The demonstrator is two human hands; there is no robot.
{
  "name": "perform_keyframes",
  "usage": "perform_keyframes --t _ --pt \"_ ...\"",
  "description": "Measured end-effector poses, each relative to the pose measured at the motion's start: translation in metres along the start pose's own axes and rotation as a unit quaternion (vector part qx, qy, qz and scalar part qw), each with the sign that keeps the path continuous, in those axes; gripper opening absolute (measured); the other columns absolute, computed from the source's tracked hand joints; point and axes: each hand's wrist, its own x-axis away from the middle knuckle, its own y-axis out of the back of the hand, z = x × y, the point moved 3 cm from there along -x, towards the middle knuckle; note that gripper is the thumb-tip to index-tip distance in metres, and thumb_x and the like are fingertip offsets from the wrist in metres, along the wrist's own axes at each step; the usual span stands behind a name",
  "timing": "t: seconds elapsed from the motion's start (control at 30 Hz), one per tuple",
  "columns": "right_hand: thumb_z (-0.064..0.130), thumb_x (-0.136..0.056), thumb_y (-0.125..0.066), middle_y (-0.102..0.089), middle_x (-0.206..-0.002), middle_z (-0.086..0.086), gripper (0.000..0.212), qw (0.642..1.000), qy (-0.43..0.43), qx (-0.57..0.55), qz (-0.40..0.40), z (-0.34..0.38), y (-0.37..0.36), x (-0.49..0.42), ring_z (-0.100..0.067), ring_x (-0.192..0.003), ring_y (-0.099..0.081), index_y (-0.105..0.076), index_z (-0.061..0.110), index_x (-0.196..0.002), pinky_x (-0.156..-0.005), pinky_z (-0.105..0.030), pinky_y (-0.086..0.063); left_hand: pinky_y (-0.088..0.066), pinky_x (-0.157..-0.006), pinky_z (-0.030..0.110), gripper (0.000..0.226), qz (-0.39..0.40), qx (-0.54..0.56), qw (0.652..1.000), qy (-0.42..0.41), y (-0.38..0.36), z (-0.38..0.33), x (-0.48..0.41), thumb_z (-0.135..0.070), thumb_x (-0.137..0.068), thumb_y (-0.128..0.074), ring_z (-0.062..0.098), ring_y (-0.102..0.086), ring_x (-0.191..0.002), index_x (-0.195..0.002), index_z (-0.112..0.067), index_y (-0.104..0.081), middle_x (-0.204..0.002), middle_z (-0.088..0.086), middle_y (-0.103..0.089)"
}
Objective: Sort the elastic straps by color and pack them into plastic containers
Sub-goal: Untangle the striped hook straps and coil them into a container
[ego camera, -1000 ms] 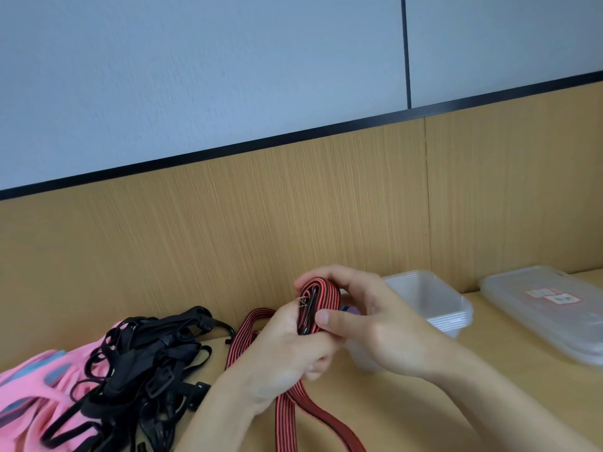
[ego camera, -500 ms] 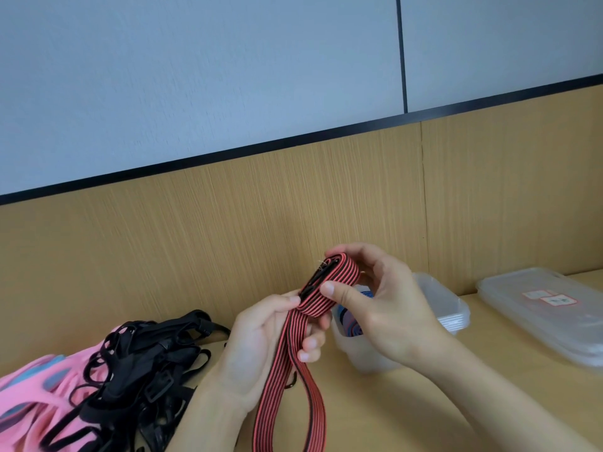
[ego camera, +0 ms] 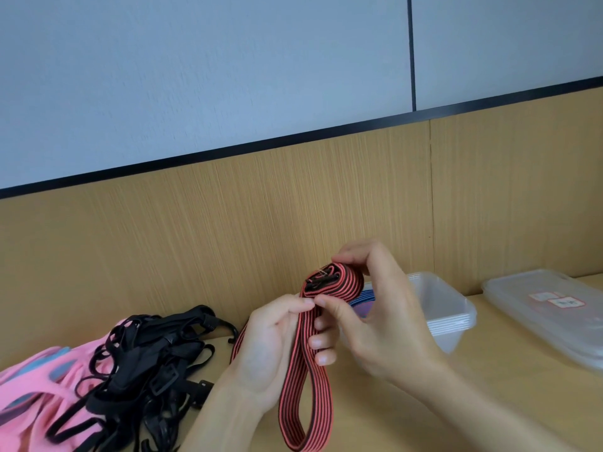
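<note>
Red-and-black striped elastic strap point(ego camera: 329, 285): light, soft, springy, apt to unroll; partly coiled above the worktop point(ego camera: 408, 415) before the clear container point(ego camera: 447, 308), right hand point(ego camera: 381, 308) fingers pinching the coil, left hand point(ego camera: 270, 347) fingers closed on the tail; best held across the coil.

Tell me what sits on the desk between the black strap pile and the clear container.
In the head view, the red-striped strap, held by both hands, hangs between the black strap pile and clear container.
</note>
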Motion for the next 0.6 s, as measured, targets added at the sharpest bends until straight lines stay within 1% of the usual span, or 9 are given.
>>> perform_keyframes --t 0.07,0.1,0.2,0.3,0.37,0.43,0.5,0.53,0.6 --pt "0.022 -0.085 -0.077 -0.051 -0.115 0.018 0.040 0.999 -0.004 -0.045 0.028 0.001 -0.004 0.001 -0.016 -0.094 -0.066 -0.046 0.037 -0.107 -0.067 -0.023 -0.057 -0.040 -0.052 0.031 0.028 -0.009 -0.026 1.000 -0.015 0.001 -0.001 0.002 -0.017 -0.078 -0.054 0.018 -0.043 -0.061 -0.103 -0.004 -0.054 -0.081 0.012 -0.048" --pt "0.024 -0.087 -0.075 -0.049 -0.116 0.021 0.037 0.999 0.016 -0.035 0.031 0.002 -0.004 0.001 -0.018 -0.094 -0.065 -0.046 0.035 -0.107 -0.069 -0.028 -0.057 -0.043 -0.055 0.032 0.033 -0.011 -0.046 0.999 -0.022 0.002 -0.002 0.002 -0.019 -0.078 -0.057 0.020 -0.047 -0.064 -0.106 -0.002 -0.057 -0.084 0.013 -0.051" --pt "0.014 -0.083 -0.073 -0.051 -0.113 0.017 0.036 0.992 0.111 0.059 0.010 0.005 -0.003 0.000 -0.013 -0.102 -0.056 -0.050 0.023 -0.109 -0.086 -0.017 -0.044 -0.048 -0.066 0.030 0.043 0.020 -0.072 0.997 -0.021 0.000 -0.001 0.002 -0.029 -0.082 -0.062 0.023 -0.057 -0.079 -0.115 -0.002 -0.063 -0.095 0.015 -0.058" --pt "-0.005 -0.075 -0.075 -0.053 -0.112 0.012 0.043 0.987 0.132 0.086 0.011 0.002 -0.003 0.000 -0.015 -0.101 -0.052 -0.054 0.015 -0.107 -0.084 -0.020 -0.043 -0.054 -0.072 0.024 0.031 0.101 -0.079 0.992 -0.016 -0.007 0.003 0.003 -0.034 -0.089 -0.069 0.016 -0.069 -0.086 -0.108 -0.009 -0.073 -0.098 0.006 -0.071" --pt "-0.007 -0.074 -0.073 -0.052 -0.113 0.012 0.042 0.987 0.133 0.093 0.016 0.002 -0.004 0.001 -0.016 -0.101 -0.051 -0.056 0.013 -0.106 -0.082 -0.024 -0.043 -0.055 -0.080 0.025 0.038 0.115 -0.094 0.989 -0.017 -0.010 0.005 0.003 -0.043 -0.084 -0.078 0.016 -0.070 -0.097 -0.107 -0.013 -0.076 -0.105 0.005 -0.073" --pt "-0.006 -0.076 -0.071 -0.053 -0.113 0.012 0.038 0.988 0.126 0.085 0.023 0.000 -0.004 0.000 -0.016 -0.102 -0.052 -0.057 0.012 -0.107 -0.082 -0.026 -0.044 -0.055 -0.091 0.034 0.058 0.075 -0.115 0.990 -0.017 -0.009 0.007 0.000 -0.050 -0.079 -0.081 0.024 -0.067 -0.112 -0.117 -0.007 -0.072 -0.116 0.011 -0.070" --pt "-0.006 -0.076 -0.071 -0.055 -0.113 0.012 0.038 0.990 0.114 0.074 0.035 0.000 -0.005 0.000 -0.016 -0.105 -0.053 -0.060 0.011 -0.108 -0.085 -0.027 -0.045 -0.051 -0.100 0.042 0.079 0.006 -0.154 0.988 -0.010 -0.002 0.008 -0.004 -0.055 -0.075 -0.076 0.032 -0.062 -0.120 -0.129 0.000 -0.061 -0.122 0.014 -0.065" --pt "-0.006 -0.075 -0.072 -0.056 -0.114 0.011 0.040 0.991 0.108 0.070 0.043 0.001 -0.005 -0.001 -0.015 -0.107 -0.054 -0.061 0.011 -0.110 -0.087 -0.027 -0.045 -0.051 -0.099 0.042 0.081 -0.014 -0.170 0.985 -0.009 0.001 0.008 -0.007 -0.055 -0.072 -0.072 0.031 -0.063 -0.118 -0.130 -0.001 -0.059 -0.120 0.013 -0.066" --pt "-0.005 -0.076 -0.073 -0.059 -0.116 0.009 0.041 0.991 0.101 0.058 0.062 0.003 -0.006 -0.001 -0.015 -0.111 -0.055 -0.063 0.011 -0.113 -0.092 -0.026 -0.045 -0.055 -0.090 0.037 0.071 -0.030 -0.177 0.984 -0.014 0.007 0.007 -0.010 -0.053 -0.068 -0.070 0.024 -0.066 -0.106 -0.122 -0.007 -0.063 -0.110 0.008 -0.070"
